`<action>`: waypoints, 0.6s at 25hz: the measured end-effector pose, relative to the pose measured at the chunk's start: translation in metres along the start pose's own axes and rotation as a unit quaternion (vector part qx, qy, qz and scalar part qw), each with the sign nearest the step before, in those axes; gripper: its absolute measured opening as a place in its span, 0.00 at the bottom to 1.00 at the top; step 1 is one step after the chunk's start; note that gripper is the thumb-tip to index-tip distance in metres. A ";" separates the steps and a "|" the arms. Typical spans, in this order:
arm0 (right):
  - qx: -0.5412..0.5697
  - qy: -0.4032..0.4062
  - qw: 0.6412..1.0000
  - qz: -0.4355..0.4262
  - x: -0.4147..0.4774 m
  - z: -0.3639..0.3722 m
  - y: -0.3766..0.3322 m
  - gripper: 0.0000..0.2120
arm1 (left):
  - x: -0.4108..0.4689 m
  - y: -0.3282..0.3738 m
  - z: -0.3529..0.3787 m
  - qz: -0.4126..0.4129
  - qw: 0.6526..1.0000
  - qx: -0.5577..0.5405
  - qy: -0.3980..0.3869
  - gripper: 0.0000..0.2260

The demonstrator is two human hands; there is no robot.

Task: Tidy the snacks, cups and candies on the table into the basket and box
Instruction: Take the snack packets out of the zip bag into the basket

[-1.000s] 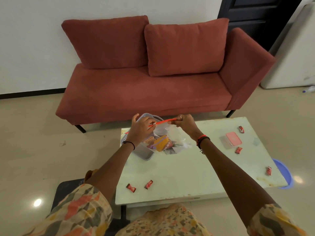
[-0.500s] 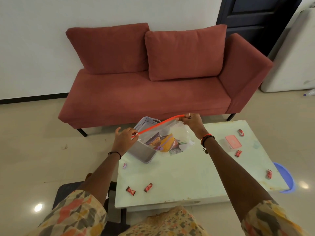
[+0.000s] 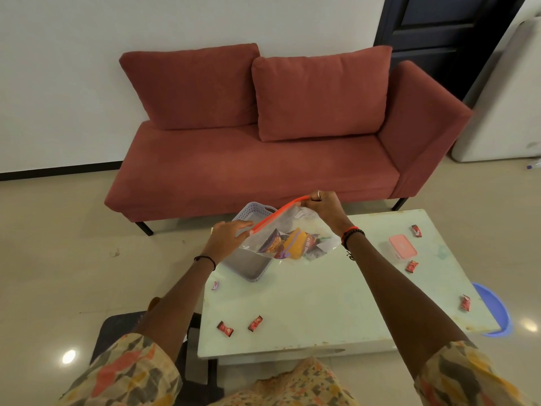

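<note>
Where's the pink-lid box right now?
Head view: pink-lid box on the table, right side; one red candy behind it, another in front.

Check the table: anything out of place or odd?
Yes. Red candies lie scattered over the table; a paler candy sits right at its left edge. The grey basket, behind the held zip bag, sits angled at the far-left corner.

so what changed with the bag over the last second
The left hand slid along the red strip of the zip bag, away from the right hand, to its left end. The right hand still pinches the other end; basket, pink box and candies stayed put.
</note>
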State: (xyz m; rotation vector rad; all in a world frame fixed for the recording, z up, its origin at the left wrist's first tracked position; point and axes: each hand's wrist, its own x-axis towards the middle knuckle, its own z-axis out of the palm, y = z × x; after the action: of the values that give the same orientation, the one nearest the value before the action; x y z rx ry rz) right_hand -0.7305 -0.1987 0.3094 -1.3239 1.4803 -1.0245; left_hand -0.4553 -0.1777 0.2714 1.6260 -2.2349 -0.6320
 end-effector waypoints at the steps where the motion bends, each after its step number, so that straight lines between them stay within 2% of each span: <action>1: -0.005 -0.002 1.000 -0.004 0.001 0.000 -0.001 0.21 | 0.004 0.009 -0.001 0.009 0.999 -0.036 -0.015 0.15; 5: -0.029 -0.016 0.999 0.002 0.004 -0.006 -0.003 0.24 | 0.017 0.035 0.003 -0.002 0.995 -0.090 -0.043 0.12; 9: -0.032 -0.038 0.999 0.015 0.006 -0.016 0.001 0.17 | 0.024 0.044 0.007 -0.005 0.994 -0.091 -0.062 0.10; 12: -0.026 -0.023 0.999 0.026 0.006 -0.016 0.005 0.24 | 0.030 0.049 0.009 -0.028 0.992 -0.096 -0.072 0.11; 13: -0.025 -0.012 0.999 0.028 0.007 -0.015 0.006 0.23 | 0.032 0.052 0.012 -0.038 0.990 -0.109 -0.075 0.11; 15: -0.034 0.012 0.998 0.042 0.008 -0.011 0.008 0.15 | 0.034 0.059 0.018 -0.059 0.985 -0.139 -0.079 0.12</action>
State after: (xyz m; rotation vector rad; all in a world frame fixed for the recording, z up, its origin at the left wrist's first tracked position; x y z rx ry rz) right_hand -0.7440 -0.2058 0.3040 -1.2890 1.5889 -0.9455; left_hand -0.5230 -0.1916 0.2859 1.6211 -2.0515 -1.0859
